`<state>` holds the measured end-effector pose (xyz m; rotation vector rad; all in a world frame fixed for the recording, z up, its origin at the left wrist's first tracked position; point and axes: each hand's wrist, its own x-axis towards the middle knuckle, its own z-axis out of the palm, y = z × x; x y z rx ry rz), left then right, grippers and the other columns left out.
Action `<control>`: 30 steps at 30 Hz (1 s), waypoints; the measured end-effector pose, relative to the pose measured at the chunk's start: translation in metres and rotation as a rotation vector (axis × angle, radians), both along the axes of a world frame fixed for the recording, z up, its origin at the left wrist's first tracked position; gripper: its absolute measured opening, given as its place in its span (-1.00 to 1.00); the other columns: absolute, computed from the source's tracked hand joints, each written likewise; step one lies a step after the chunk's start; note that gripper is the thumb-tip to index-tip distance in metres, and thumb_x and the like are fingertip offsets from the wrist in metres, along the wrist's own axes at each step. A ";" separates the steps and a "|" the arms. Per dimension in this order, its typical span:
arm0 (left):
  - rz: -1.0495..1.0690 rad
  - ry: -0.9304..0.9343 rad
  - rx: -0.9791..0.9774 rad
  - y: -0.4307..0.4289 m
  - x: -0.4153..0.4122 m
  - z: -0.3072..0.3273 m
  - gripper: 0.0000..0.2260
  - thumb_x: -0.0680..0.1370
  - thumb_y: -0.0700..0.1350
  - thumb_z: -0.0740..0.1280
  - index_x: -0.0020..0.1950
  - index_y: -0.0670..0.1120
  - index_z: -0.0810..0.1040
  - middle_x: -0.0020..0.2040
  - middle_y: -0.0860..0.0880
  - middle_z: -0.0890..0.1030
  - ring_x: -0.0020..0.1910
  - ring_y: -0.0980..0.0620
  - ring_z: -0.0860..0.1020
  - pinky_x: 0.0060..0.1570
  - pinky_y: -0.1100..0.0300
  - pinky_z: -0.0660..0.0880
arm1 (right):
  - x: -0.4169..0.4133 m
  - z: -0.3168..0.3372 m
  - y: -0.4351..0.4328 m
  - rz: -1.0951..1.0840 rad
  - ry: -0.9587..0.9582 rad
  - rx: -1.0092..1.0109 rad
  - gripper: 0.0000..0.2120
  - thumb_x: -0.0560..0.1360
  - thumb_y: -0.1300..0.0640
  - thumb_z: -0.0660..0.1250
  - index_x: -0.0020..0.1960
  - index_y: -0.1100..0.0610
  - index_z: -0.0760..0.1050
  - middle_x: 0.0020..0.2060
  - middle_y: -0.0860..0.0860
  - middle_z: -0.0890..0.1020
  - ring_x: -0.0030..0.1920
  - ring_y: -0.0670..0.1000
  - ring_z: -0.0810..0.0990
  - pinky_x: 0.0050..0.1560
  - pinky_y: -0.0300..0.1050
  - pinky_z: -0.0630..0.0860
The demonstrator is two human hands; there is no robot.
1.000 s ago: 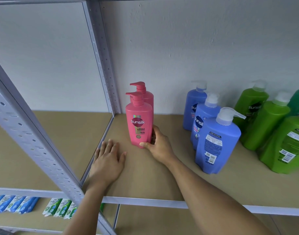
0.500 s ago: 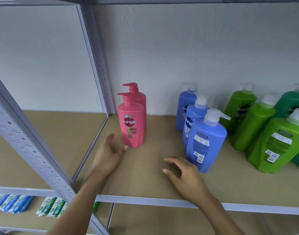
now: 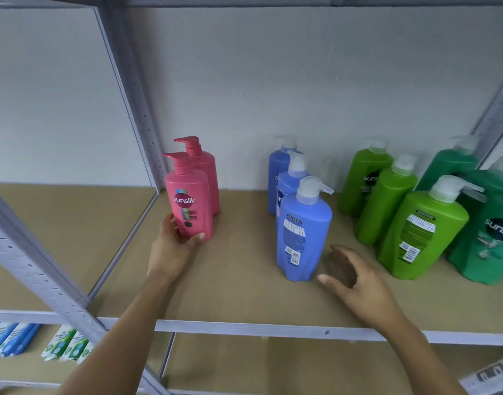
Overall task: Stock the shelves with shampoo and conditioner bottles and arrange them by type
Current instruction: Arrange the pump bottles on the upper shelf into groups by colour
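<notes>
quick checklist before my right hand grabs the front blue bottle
1. The left hand grips the front pink bottle: ok.
2. The front pink bottle stands upright, brand label outward: ok.
3. The right hand is open beside the front blue bottle: ok.
4. The front blue bottle's brand label faces outward: not ok, its back label shows.
5. The front light green bottle shows its brand label: not ok.
6. The right hand touches the front blue bottle: cannot tell.

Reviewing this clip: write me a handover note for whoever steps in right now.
Left hand grips the front pink bottle low down, upright on the shelf.
Right hand open, holding nothing, near the front blue bottle.
Done: pink, blue, light green rows and the dark green bottles stand grouped by colour.
To do: front blue bottle and front light green bottle show back labels; probably turn them.
</notes>
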<state>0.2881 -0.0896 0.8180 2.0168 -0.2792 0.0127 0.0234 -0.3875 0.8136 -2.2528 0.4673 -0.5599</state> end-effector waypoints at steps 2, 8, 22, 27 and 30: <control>0.041 -0.005 0.060 -0.005 -0.013 -0.001 -0.25 0.39 0.09 0.59 0.45 0.03 0.26 0.03 0.26 0.56 0.08 0.06 0.63 0.09 0.02 0.54 | 0.010 0.005 0.010 0.033 -0.030 0.120 -0.25 0.31 -0.31 0.53 0.42 -0.08 0.42 0.23 -0.25 0.60 0.26 -0.23 0.57 0.25 -0.25 0.45; 0.186 -0.041 0.227 -0.031 -0.071 -0.011 -0.30 0.43 0.15 0.50 0.43 -0.12 0.31 0.30 -0.15 0.49 0.35 -0.26 0.42 0.35 -0.17 0.38 | 0.038 0.009 0.037 0.030 -0.082 0.270 -0.42 0.37 -0.01 0.61 0.28 -0.22 0.44 0.13 -0.29 0.65 0.15 -0.21 0.62 0.16 -0.14 0.57; -0.309 -0.247 0.406 -0.076 -0.081 -0.016 -0.48 0.52 0.18 0.41 0.41 0.00 0.45 0.41 0.09 0.45 0.40 0.03 0.40 0.50 -0.03 0.19 | 0.012 0.008 -0.006 -0.042 -0.150 0.295 -0.48 0.41 0.03 0.59 0.27 -0.19 0.44 0.14 -0.27 0.65 0.14 -0.23 0.62 0.20 -0.07 0.58; -0.335 -0.201 0.352 -0.087 -0.083 -0.012 -0.47 0.48 0.18 0.47 0.40 0.09 0.46 0.37 0.19 0.46 0.35 -0.01 0.39 0.44 0.02 0.29 | 0.000 0.007 -0.032 -0.007 0.033 0.023 -0.26 0.37 -0.29 0.48 0.47 -0.09 0.36 0.32 -0.19 0.56 0.30 -0.15 0.54 0.29 -0.07 0.50; -0.332 -0.144 0.254 -0.093 -0.081 -0.011 -0.43 0.45 0.16 0.51 0.42 0.10 0.46 0.37 0.19 0.48 0.36 0.05 0.44 0.37 0.14 0.34 | -0.018 -0.001 -0.049 0.012 0.277 -0.268 -0.09 0.37 -0.53 0.17 0.55 0.00 0.28 0.44 -0.03 0.44 0.42 0.01 0.42 0.41 -0.06 0.38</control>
